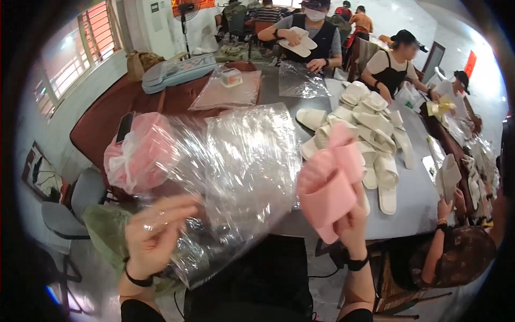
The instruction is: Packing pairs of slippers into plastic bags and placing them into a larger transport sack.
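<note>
In my right hand (351,225) is a pair of pink slippers (327,193), held up over the table's front edge and slightly blurred. My left hand (158,233) is at the near left, smeared by motion, its fingers pointing at a clear plastic bag (247,161). Whether those fingers grip the plastic cannot be made out. The bag lies across the table between my hands, wrinkled and shiny, and its near corner hangs past the edge. To the right of the pink slippers is a heap of cream-white slippers (370,123).
A pink bundle in a tied plastic bag (142,161) sits at left, a dark phone (125,127) on it. Behind are a flat stack of plastic bags (230,94) and a light-blue case (179,74). Across the table, a person (316,37) holds white slippers; others work at right.
</note>
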### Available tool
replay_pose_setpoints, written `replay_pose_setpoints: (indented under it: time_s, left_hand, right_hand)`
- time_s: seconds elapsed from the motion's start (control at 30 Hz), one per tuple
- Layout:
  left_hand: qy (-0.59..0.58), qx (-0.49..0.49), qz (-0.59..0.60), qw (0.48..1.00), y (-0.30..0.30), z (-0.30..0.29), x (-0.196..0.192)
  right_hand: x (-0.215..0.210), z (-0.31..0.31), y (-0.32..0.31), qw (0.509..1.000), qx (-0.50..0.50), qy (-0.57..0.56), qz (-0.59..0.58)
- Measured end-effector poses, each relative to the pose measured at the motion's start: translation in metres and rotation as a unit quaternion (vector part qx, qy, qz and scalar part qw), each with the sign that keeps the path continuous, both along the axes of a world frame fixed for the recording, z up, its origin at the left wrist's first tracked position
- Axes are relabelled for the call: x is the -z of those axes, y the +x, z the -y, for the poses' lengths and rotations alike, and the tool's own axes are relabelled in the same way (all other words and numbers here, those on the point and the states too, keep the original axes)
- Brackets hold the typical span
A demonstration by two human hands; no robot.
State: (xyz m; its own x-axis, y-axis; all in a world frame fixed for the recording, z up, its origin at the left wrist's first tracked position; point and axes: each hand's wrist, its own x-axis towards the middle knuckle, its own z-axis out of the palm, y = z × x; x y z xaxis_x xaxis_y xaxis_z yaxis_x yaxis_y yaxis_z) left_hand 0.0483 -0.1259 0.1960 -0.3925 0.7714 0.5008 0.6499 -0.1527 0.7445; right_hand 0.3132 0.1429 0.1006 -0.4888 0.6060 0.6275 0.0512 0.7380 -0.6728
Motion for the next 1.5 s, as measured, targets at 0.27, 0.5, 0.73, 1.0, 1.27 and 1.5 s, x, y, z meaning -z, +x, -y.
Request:
replay_pose_setpoints:
  time_s: [0.27,0.5,0.73,1.0,1.27,1.5]
  left_hand:
    - [-0.077,0.099,-0.452,0.883,-0.008,-0.078,-0.005]
    - [-0.184,0.197,-0.54,0.798,0.03,-0.16,0.139]
    - [-0.27,0.329,-0.428,0.797,0.077,-0.17,0.145]
    - [-0.331,0.108,-0.357,0.867,0.03,-0.177,0.137]
    - [-0.204,0.158,-0.345,0.902,0.014,-0.169,0.16]
    - [-0.114,0.157,-0.275,0.942,-0.007,-0.17,0.171]
  right_hand:
    - [0.014,0.007,0.037,0.998,0.06,-0.004,-0.014]
    - [0.03,0.024,0.064,0.994,0.101,-0.034,-0.029]
    - [0.039,0.035,0.093,0.987,0.151,-0.047,-0.014]
    - [0.021,0.049,0.092,0.984,0.174,-0.034,-0.03]
    - [0.014,0.071,0.049,0.985,-0.136,0.04,0.101]
    - [0.07,0.056,0.049,0.953,-0.125,0.098,0.26]
